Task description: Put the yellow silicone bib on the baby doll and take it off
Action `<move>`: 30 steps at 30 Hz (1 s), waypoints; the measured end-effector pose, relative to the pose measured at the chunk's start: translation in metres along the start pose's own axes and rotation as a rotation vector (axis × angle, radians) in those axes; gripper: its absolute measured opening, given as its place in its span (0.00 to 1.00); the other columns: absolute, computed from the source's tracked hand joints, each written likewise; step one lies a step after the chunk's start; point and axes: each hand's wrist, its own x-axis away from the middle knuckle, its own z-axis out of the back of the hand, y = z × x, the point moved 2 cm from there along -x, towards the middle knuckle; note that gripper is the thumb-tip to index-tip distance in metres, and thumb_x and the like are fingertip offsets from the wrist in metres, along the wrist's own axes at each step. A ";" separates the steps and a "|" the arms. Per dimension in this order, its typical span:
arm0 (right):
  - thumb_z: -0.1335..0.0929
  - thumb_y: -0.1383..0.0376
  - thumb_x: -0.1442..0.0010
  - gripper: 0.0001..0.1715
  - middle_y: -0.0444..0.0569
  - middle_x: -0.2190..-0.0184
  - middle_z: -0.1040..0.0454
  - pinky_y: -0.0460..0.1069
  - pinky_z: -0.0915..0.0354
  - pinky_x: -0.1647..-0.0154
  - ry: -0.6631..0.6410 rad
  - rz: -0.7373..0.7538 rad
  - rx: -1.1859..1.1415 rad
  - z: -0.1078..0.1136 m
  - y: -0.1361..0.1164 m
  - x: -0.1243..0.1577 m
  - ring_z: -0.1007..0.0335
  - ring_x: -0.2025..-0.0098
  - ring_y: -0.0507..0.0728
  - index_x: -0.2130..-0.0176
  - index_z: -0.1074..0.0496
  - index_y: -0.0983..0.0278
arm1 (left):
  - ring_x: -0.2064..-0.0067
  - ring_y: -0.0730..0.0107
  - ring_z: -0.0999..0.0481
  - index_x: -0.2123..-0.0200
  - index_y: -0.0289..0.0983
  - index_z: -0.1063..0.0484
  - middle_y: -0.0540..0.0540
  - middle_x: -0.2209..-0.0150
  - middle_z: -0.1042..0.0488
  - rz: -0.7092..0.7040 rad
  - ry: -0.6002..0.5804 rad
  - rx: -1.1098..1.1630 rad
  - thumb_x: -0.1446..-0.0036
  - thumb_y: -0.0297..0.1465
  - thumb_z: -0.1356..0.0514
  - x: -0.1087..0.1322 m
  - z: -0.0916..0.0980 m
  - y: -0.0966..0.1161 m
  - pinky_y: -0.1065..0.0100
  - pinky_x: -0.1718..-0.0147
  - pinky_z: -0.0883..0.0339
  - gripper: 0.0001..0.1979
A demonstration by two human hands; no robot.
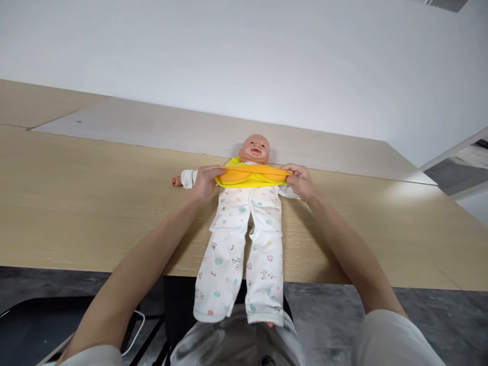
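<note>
A baby doll [249, 244] in white printed pyjamas lies on its back on the wooden table, its legs reaching past the front edge toward me. Across its chest is a yellow and orange baby bib [253, 175]. My left hand [207, 182] pinches one lower corner of the bib, beside the doll's outstretched arm. The opposite corner is gripped by my right hand [299, 180]. Between the two hands the orange lower part is stretched wide, with a bulging fold like a catch pocket. The doll's other arm is partly behind my right hand.
The light wooden table [95, 203] runs the full width, with a pale board [152, 124] along its back by the white wall [229, 56]. A dark chair [41, 325] and a white cable [139, 330] are below at the left. Grey floor shows under the front edge.
</note>
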 end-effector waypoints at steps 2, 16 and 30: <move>0.32 0.70 0.62 0.15 0.43 0.72 0.26 0.41 0.38 0.71 0.024 -0.012 -0.065 -0.002 0.000 -0.002 0.31 0.72 0.48 0.68 0.25 0.67 | 0.72 0.72 0.31 0.83 0.35 0.29 0.49 0.78 0.29 -0.004 0.008 0.031 0.64 0.32 0.33 0.001 -0.002 0.002 0.70 0.71 0.38 0.09; 0.33 0.69 0.66 0.16 0.45 0.72 0.24 0.43 0.36 0.65 0.050 -0.123 -0.167 -0.005 -0.005 -0.001 0.31 0.68 0.50 0.72 0.22 0.66 | 0.65 0.60 0.21 0.74 0.31 0.19 0.42 0.71 0.21 0.095 -0.140 0.049 0.59 0.34 0.30 0.000 0.010 0.005 0.66 0.63 0.30 0.11; 0.32 0.71 0.69 0.14 0.45 0.74 0.25 0.44 0.34 0.67 -0.001 -0.200 -0.220 0.002 -0.001 -0.002 0.31 0.70 0.50 0.76 0.23 0.66 | 0.58 0.51 0.21 0.80 0.35 0.24 0.38 0.67 0.20 0.072 -0.402 -0.112 0.58 0.50 0.27 -0.008 0.027 0.002 0.58 0.55 0.31 0.22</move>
